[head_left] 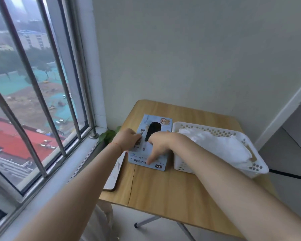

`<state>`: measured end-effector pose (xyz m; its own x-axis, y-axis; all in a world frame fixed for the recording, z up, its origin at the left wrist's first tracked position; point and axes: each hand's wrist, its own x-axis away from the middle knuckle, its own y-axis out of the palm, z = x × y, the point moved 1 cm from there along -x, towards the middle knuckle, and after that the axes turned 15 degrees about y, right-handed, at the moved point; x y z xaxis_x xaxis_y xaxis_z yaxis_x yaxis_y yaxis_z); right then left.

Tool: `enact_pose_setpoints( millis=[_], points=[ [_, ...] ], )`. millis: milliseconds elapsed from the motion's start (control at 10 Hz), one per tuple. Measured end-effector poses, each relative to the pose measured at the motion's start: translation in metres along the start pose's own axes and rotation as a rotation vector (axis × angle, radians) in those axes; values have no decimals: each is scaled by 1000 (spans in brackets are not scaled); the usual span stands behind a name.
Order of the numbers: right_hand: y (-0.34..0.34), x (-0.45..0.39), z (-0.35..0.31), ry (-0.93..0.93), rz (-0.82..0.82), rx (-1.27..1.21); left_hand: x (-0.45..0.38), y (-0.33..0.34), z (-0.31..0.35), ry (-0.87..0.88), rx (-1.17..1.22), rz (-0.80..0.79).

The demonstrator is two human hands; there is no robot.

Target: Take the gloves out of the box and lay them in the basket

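Note:
A light blue glove box (161, 124) marked XL lies flat on the wooden table (163, 185), its dark oval opening facing up. My left hand (127, 139) rests on the box's left edge with its fingers curled over it. My right hand (159, 146) lies on top of the box, fingers reaching into the near end of the opening and thumb stretched toward the front edge. What those fingers hold is hidden. To the right of the box a white perforated basket (250, 168) holds a pile of white gloves (221, 146).
A flat white tablet-like object (114, 173) lies at the table's left edge, under my left forearm. Green plant leaves (108, 135) sit in the corner by the barred window (42, 101). The wall is close behind the table.

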<state>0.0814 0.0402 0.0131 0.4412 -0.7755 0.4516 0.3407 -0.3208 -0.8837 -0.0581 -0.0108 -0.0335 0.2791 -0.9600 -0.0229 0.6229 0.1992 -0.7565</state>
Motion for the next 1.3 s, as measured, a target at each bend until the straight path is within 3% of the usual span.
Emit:
enact_pose_setpoints(
  millis=[100, 200, 400, 500, 600, 700, 800, 1000, 1200, 1300],
  points=[
    [-5, -14, 7, 32, 293, 73, 2, -1, -1, -16, 239, 144],
    [-9, -26, 12, 79, 563, 65, 4, 0, 4, 25, 262, 184],
    [-7, -14, 26, 99, 743, -116, 7, -1, 26, 63, 175, 215],
    [-17, 22, 58, 174, 559, -299, 15, 10, 64, 81, 203, -139],
    [-21, 61, 89, 228, 167, -308, 25, 25, 99, 91, 170, -465],
    [-15, 95, 112, 318, -91, -124, 27, 38, 114, 66, 162, -444],
    [-2, 109, 124, 393, -69, 45, 24, 46, 120, 8, 247, -296],
    [15, 72, 139, 445, 238, -96, 3, 60, 121, -65, 410, -64],
    [20, 33, 137, 357, 511, -261, -28, 53, 123, -150, 649, 31],
    [29, 17, 137, 297, 547, -363, -33, 55, 121, -94, 607, 65]
  ],
)
